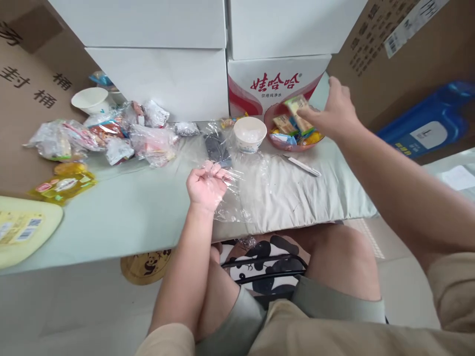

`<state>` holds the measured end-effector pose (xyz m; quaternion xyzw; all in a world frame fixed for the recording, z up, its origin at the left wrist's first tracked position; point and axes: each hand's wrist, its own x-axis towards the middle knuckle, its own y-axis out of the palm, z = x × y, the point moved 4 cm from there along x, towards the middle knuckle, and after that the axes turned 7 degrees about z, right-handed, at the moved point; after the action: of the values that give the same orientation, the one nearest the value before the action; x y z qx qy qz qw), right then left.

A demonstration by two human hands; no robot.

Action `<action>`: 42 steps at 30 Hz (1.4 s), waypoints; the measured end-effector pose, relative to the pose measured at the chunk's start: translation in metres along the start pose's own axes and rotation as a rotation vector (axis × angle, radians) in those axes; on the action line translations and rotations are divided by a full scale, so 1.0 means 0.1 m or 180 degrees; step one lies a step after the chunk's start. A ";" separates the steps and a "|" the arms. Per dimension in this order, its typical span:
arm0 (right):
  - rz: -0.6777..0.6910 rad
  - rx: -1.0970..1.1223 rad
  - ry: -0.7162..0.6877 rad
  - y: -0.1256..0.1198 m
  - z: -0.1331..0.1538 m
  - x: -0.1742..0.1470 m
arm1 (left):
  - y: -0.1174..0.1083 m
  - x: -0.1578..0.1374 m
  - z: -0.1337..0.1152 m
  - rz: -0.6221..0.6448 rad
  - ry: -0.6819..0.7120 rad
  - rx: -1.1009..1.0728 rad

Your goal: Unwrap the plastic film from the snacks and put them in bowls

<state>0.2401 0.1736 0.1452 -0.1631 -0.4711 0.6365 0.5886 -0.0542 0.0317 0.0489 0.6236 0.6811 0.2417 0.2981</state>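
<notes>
My left hand [208,185] is closed, palm up, around a crinkled clear plastic bag [237,200] that spreads over the front of the covered surface. My right hand [336,109] is over a reddish translucent bowl [272,141], fingers spread upward. Its thumb overlaps a pale green-edged snack packet [297,105] that stands tilted above the bowl's other wrapped snacks [284,123]. A white paper cup [250,134] stands left of the bowl, with clear film in its mouth. A dark flat object [218,149] lies beyond my left hand.
A white-handled utility knife [304,166] lies before the bowl. Bagged snacks [152,141] heap at left near another paper cup [89,101] and a yellow packet [67,184]. White boxes [159,81] wall the back; brown cartons [22,123] flank the sides. A blue bottle [426,123] is at right.
</notes>
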 end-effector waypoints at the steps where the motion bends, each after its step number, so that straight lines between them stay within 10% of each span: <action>1: -0.0142 0.0066 0.0012 0.02 0.11 -0.12 | 0.02 -0.01 0.02 0.0002 -0.0086 -0.0105; 9: 0.1584 0.0642 -0.1229 1.37 0.76 -1.75 | -0.22 -0.07 0.13 -0.0669 -0.0658 0.0640; 12: 0.1943 0.0315 -0.1146 1.56 0.73 -1.86 | -0.50 -0.20 -0.04 -0.1443 0.0087 0.1548; 14: 0.2044 0.0207 -0.1085 1.55 0.71 -1.82 | -0.48 -0.39 -0.24 -0.1582 0.1371 0.2413; 16: 0.2183 0.0131 -0.1078 1.50 0.71 -1.78 | -0.27 -0.58 -0.30 -0.0879 0.2449 0.3366; 19: 0.2474 0.0064 -0.1171 1.44 0.69 -1.76 | 0.06 -0.64 -0.02 0.1253 0.1855 0.4649; 21: 0.2566 0.0077 -0.1238 1.38 0.63 -1.75 | 0.06 -0.57 0.14 0.1688 0.1103 0.5246; 26: 0.2343 0.0601 -0.0951 1.18 0.36 -1.69 | -0.29 -0.34 0.18 0.1468 -0.0190 0.5685; 37: 0.1286 0.0281 -0.1008 1.04 0.18 -1.58 | -0.36 -0.31 -0.05 0.0841 0.0444 0.5679; 42: 0.1949 0.1784 -0.0243 0.72 0.25 -1.64 | -0.28 -0.50 -0.27 0.0811 0.0918 0.4454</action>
<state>0.2203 0.0252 0.0440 -0.1054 -0.2308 0.8913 0.3758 -0.0907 -0.0200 0.0537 0.7047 0.6308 -0.1381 -0.2939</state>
